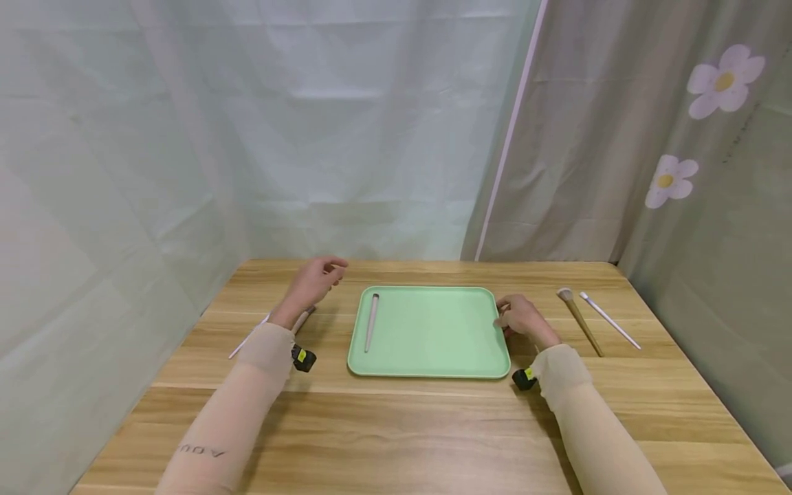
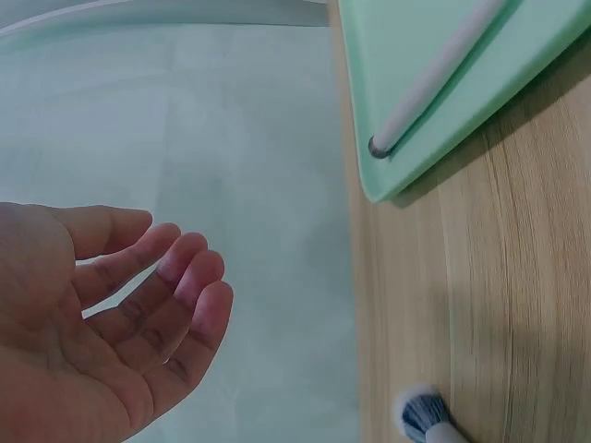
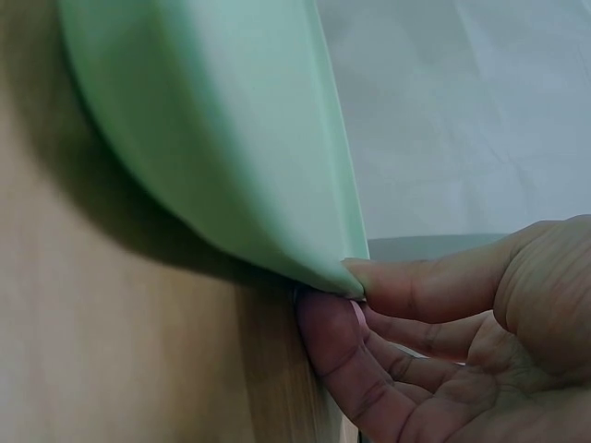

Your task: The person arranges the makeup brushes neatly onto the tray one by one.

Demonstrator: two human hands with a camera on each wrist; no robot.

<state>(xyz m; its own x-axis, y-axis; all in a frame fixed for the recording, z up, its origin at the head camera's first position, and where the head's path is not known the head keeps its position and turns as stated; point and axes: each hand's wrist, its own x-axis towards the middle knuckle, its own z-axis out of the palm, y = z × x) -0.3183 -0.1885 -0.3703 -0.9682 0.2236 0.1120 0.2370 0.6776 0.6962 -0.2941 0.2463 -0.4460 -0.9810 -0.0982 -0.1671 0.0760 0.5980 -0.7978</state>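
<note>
A light green tray [image 1: 439,333] lies on the wooden table. My right hand [image 1: 524,321] pinches its right rim, thumb on top and fingers underneath, as the right wrist view shows. Along the tray's left side rests a slim pale stick [image 1: 371,323] with a dark end, perhaps a brush handle. My left hand [image 1: 314,280] hovers off the tray's far left corner, fingers loosely bent and nothing in them. Beneath the left wrist lie a soft-bristled makeup brush [image 2: 425,415] and a thin white stick [image 1: 247,338], both partly hidden by the arm.
Right of the tray, a makeup brush with a brown handle [image 1: 579,321] and a thin white brush [image 1: 609,320] lie side by side on the table [image 1: 396,440]. Pale curtains [image 1: 346,137] hang behind the far edge and along both sides.
</note>
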